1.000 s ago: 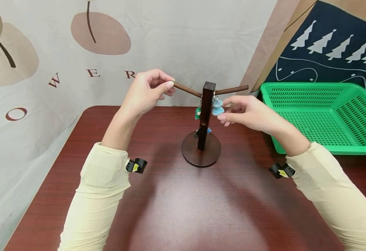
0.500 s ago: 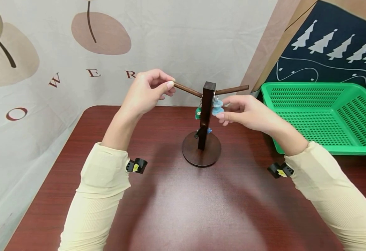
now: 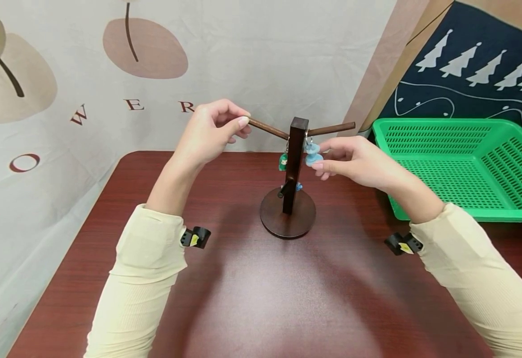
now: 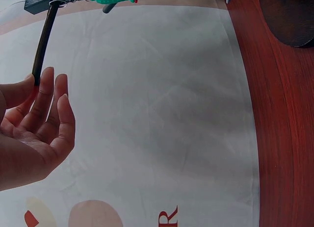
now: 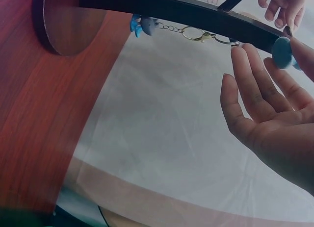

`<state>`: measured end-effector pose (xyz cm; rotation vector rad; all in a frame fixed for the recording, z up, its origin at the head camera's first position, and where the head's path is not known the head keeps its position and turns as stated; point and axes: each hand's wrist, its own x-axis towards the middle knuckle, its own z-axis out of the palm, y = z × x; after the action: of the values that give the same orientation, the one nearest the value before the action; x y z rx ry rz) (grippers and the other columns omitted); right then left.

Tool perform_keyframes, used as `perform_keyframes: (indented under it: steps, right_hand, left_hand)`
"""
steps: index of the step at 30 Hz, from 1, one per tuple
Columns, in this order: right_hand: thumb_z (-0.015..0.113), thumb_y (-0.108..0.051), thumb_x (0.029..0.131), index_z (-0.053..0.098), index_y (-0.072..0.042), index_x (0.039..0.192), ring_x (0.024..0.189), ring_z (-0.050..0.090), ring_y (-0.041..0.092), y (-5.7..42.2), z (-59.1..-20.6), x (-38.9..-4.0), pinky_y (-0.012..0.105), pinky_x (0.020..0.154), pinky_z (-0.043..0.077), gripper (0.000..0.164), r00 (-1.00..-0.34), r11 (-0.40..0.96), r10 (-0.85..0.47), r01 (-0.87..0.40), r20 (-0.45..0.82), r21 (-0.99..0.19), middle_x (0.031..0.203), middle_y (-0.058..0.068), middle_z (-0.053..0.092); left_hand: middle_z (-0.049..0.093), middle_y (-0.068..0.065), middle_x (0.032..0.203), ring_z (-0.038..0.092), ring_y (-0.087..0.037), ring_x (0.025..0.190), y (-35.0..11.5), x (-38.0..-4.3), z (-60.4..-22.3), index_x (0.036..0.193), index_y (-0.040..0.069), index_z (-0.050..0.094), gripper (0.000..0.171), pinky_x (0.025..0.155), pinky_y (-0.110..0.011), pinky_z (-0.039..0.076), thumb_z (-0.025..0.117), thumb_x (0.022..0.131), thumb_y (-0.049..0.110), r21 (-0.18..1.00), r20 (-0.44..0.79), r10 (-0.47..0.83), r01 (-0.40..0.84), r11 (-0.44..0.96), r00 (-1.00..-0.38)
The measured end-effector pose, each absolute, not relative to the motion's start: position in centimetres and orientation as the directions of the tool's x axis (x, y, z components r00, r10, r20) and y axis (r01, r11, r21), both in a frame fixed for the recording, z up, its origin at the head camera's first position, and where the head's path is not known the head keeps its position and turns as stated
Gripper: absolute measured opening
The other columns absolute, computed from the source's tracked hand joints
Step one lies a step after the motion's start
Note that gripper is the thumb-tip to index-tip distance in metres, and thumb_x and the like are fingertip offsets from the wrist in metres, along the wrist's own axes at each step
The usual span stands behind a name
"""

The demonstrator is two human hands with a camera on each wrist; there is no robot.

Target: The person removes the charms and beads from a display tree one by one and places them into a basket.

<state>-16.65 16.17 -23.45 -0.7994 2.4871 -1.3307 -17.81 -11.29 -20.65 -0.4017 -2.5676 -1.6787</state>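
Observation:
A dark wooden stand (image 3: 293,169) with a round base rises from the table, pegs sticking out from its post. My left hand (image 3: 213,130) pinches the tip of the upper left peg (image 3: 267,128) between thumb and fingers. From the upper right peg (image 3: 334,129) a light blue keychain (image 3: 312,153) hangs by its ring, close to the post. My right hand (image 3: 361,161) pinches that keychain between thumb and index finger; the other fingers extend in the right wrist view. A green figure keychain (image 3: 283,161) hangs on the left peg, near the post.
Lower on the stand, a blue and grey keychain (image 5: 146,26) hangs, mostly behind the post in the head view. A green plastic basket (image 3: 475,159) stands at the right. A pale printed cloth (image 3: 252,59) hangs behind the reddish-brown table (image 3: 225,298).
My right hand has shifted very slightly to the right, and the light blue keychain has swung a little away from the post with it. The left hand stays on its peg.

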Motion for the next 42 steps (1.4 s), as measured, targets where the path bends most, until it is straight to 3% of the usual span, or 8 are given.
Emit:
perform_keyframes:
  steps: [8,26,34,42]
  right_hand:
    - [0.064,-0.018,0.087,0.061,-0.002,0.108,0.074,0.064,0.018,16.7,-23.3,-16.6,0.026,0.069,0.049,0.027,-0.837,0.466,-0.544,-0.357,0.056,-0.809,0.083,0.011,0.066]
    - [0.064,-0.015,0.086,0.061,-0.001,0.107,0.074,0.062,0.018,17.8,-22.5,-16.4,0.024,0.065,0.049,0.025,-0.836,0.489,-0.544,-0.392,0.08,-0.779,0.083,0.013,0.064]
    - [0.064,-0.017,0.087,0.061,-0.002,0.107,0.076,0.063,0.019,18.2,-22.4,-16.3,0.025,0.067,0.049,0.025,-0.848,0.51,-0.527,-0.364,0.051,-0.779,0.086,0.014,0.065]
    - [0.064,-0.017,0.087,0.061,-0.002,0.107,0.077,0.064,0.018,18.4,-22.1,-16.2,0.024,0.068,0.049,0.025,-0.855,0.511,-0.517,-0.355,0.05,-0.783,0.086,0.012,0.066]
  left_hand:
    - [0.066,-0.008,0.084,0.062,-0.019,0.081,-11.3,-17.8,-20.7,0.1,0.001,0.062,0.013,0.069,-0.026,0.048,0.058,0.09,0.009,0.902,0.175,0.19,0.235,0.362,-0.966]
    - [0.065,-0.009,0.084,0.062,-0.017,0.08,-11.3,-17.8,-20.8,0.1,0.002,0.062,0.013,0.073,-0.035,0.048,0.058,0.09,0.008,0.901,0.177,0.185,0.235,0.365,-0.967]
    - [0.065,-0.008,0.084,0.062,-0.018,0.08,-11.3,-17.7,-20.7,0.099,0.001,0.062,0.013,0.07,-0.028,0.048,0.058,0.09,0.009,0.902,0.176,0.185,0.234,0.362,-0.967]
    - [0.065,-0.008,0.084,0.062,-0.019,0.081,-11.2,-17.8,-20.7,0.099,0.002,0.062,0.012,0.071,-0.03,0.048,0.058,0.09,0.009,0.906,0.173,0.186,0.231,0.356,-0.967]
